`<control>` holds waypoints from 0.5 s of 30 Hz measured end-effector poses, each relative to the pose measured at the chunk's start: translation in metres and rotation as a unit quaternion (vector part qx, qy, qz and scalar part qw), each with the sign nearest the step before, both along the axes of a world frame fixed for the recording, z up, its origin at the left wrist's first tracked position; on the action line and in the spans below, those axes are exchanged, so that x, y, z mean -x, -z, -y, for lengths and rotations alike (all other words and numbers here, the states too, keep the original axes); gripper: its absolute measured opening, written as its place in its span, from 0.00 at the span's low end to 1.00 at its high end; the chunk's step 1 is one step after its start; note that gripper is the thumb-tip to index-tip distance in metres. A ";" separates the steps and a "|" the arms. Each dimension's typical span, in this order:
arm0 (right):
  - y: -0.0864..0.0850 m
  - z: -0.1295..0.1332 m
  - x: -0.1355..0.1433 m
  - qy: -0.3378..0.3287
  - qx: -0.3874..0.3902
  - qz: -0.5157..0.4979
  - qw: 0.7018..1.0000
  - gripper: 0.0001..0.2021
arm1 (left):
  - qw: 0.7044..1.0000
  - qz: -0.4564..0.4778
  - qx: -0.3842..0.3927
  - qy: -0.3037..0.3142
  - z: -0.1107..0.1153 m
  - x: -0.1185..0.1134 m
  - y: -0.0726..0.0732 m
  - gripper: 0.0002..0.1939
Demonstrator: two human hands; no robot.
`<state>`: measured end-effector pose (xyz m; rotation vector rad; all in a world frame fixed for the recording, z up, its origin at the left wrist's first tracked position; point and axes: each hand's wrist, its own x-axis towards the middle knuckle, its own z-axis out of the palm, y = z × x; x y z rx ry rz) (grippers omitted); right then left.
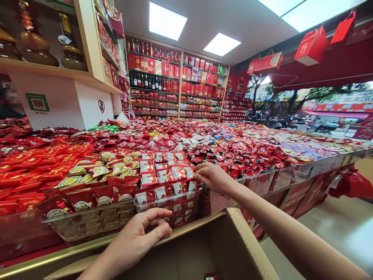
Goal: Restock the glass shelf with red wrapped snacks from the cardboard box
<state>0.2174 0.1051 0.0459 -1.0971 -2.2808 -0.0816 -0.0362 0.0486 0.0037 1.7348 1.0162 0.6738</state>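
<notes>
My right hand [214,178] reaches over the right end of a clear plastic bin [171,200] filled with rows of small red-and-white snack packets [166,175]. Its fingertips close on a red-and-white packet [189,172] at the edge of the rows. Nearer to me, my left hand [140,233] hovers at the rim of an open cardboard box [241,237], its fingers loosely bent, thumb apart from the index finger, nothing seen in it. Inside the box, only part of one small red packet [212,277] shows at the bottom.
Left of the bin stands another clear bin [87,217] of red-and-gold packets, beside heaped red packets [32,163]. Packets in many colours cover the long counter. Shelves [180,77] of bottles and red boxes line the back. Tiled floor [323,237] lies at right.
</notes>
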 end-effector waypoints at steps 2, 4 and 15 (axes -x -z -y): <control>0.002 -0.001 0.000 0.005 0.002 -0.001 1.000 0.13 | 1.000 0.000 0.003 0.000 0.000 0.000 0.000 0.20; 0.003 -0.004 0.000 0.008 0.008 -0.005 1.000 0.13 | 1.000 0.001 0.003 -0.001 0.001 0.001 0.000 0.20; -0.001 0.066 0.021 -0.114 0.148 -0.087 0.979 0.09 | 1.000 -0.002 0.006 -0.002 -0.002 -0.001 0.004 0.20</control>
